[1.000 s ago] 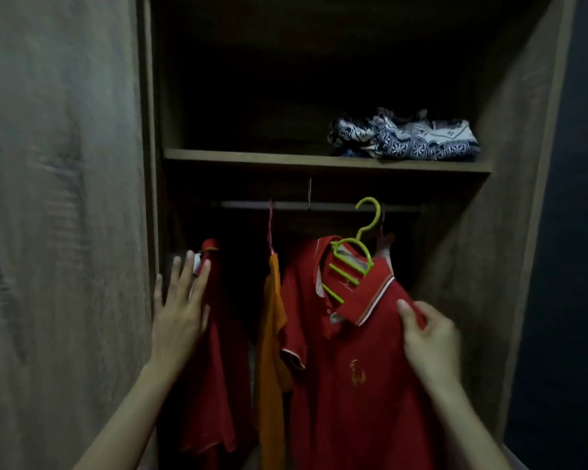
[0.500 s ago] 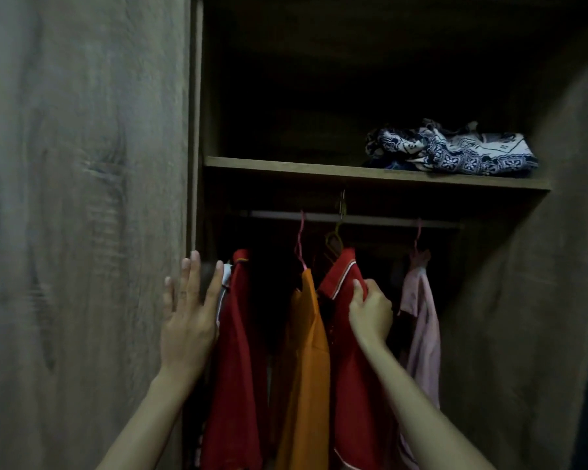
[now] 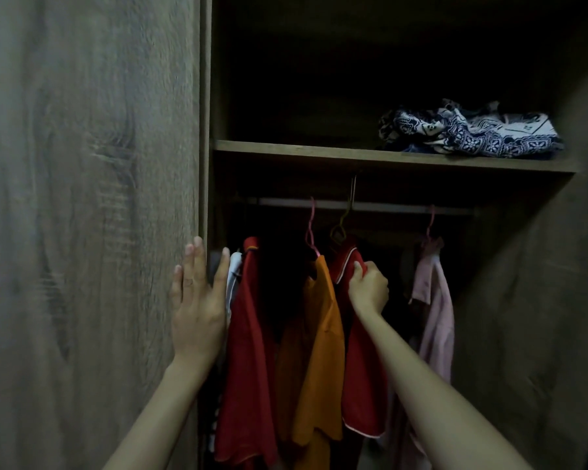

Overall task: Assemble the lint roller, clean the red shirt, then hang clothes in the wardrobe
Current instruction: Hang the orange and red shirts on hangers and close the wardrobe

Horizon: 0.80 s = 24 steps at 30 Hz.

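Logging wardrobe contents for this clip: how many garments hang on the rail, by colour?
Red shirts: 2 (left red shirt, red shirt gripped at its collar by the right hand)
Orange shirt: 1
Pink garment: 1
White garment, mostly hidden: 1
Total: 5

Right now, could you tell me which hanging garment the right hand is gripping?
The red shirt with the white-trimmed collar, between the orange and pink garments; the right hand clutches its collar.
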Each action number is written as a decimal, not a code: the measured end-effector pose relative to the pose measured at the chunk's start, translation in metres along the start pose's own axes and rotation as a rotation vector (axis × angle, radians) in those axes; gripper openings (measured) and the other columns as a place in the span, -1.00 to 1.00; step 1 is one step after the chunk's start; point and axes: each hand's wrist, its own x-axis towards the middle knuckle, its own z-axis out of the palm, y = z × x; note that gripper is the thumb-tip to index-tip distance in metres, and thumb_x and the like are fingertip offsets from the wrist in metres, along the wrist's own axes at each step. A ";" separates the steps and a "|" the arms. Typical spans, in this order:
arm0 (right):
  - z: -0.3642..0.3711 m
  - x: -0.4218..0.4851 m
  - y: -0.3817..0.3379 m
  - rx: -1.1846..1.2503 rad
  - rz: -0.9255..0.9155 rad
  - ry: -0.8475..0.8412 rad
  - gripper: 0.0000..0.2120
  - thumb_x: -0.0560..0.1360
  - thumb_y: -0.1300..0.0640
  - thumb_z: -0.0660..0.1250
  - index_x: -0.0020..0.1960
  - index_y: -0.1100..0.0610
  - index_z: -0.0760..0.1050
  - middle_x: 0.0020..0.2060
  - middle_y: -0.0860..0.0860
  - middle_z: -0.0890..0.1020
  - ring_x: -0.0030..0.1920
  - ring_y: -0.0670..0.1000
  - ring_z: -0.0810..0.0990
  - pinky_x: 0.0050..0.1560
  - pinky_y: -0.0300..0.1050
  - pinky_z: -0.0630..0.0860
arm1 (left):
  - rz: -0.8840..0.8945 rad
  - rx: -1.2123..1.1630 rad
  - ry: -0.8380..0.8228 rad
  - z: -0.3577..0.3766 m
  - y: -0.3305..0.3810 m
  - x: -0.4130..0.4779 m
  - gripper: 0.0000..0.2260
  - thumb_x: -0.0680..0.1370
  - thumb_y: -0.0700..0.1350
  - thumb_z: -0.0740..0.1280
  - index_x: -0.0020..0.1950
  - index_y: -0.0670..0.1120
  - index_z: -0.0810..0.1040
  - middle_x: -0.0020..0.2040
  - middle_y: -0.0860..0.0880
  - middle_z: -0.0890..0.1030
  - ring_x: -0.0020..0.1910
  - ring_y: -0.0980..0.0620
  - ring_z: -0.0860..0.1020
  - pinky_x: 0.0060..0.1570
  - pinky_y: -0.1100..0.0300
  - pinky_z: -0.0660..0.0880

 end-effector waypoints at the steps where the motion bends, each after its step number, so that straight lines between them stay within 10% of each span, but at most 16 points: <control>1: 0.000 0.000 0.003 -0.012 -0.003 -0.002 -0.72 0.61 0.06 0.15 0.08 0.24 0.51 -0.09 0.18 0.63 -0.09 0.19 0.62 -0.25 -0.16 0.34 | -0.009 -0.016 -0.002 -0.001 0.002 0.000 -0.54 0.71 -0.06 -0.19 0.49 -0.19 0.29 0.52 -0.31 0.10 0.56 -0.13 -0.04 0.52 -0.02 -0.05; 11: -0.012 -0.008 0.033 0.093 -0.139 -0.086 -0.68 0.64 0.08 0.08 0.31 0.19 0.40 -0.26 -0.04 0.53 -0.42 -0.19 0.45 -0.52 -0.38 0.27 | 0.007 0.012 -0.021 0.001 0.000 -0.003 -0.59 0.71 -0.05 -0.04 0.52 -0.15 0.22 0.54 -0.29 0.03 0.55 -0.17 -0.02 0.52 -0.06 -0.02; 14: -0.017 -0.020 0.052 0.153 -0.310 -0.187 -0.59 0.65 0.15 0.03 0.49 0.06 0.17 0.09 -0.04 0.54 -0.06 -0.12 0.60 -0.19 -0.55 0.44 | 0.013 0.013 -0.016 0.000 -0.001 -0.005 -0.58 0.70 -0.15 -0.16 0.51 -0.17 0.25 0.54 -0.28 0.03 0.56 -0.12 -0.08 0.53 -0.03 -0.07; 17: -0.021 -0.025 0.064 0.088 -0.406 -0.277 -0.52 0.65 0.19 0.01 0.54 -0.01 0.04 0.46 0.00 0.28 0.39 -0.12 0.30 0.19 -0.64 0.14 | -0.002 -0.002 -0.014 -0.004 0.002 -0.006 -0.52 0.69 -0.13 -0.25 0.50 -0.18 0.27 0.51 -0.31 0.11 0.56 -0.08 -0.10 0.53 0.00 -0.09; 24: -0.037 -0.037 0.064 -0.016 -0.411 -0.244 -0.52 0.65 0.01 -0.01 0.54 -0.02 -0.02 0.52 -0.01 0.14 0.49 -0.01 0.13 0.38 -0.03 0.27 | 0.009 -0.014 -0.053 -0.001 -0.003 -0.008 -0.59 0.69 -0.15 -0.12 0.54 -0.16 0.16 0.55 -0.26 -0.01 0.56 -0.12 -0.09 0.53 -0.05 -0.08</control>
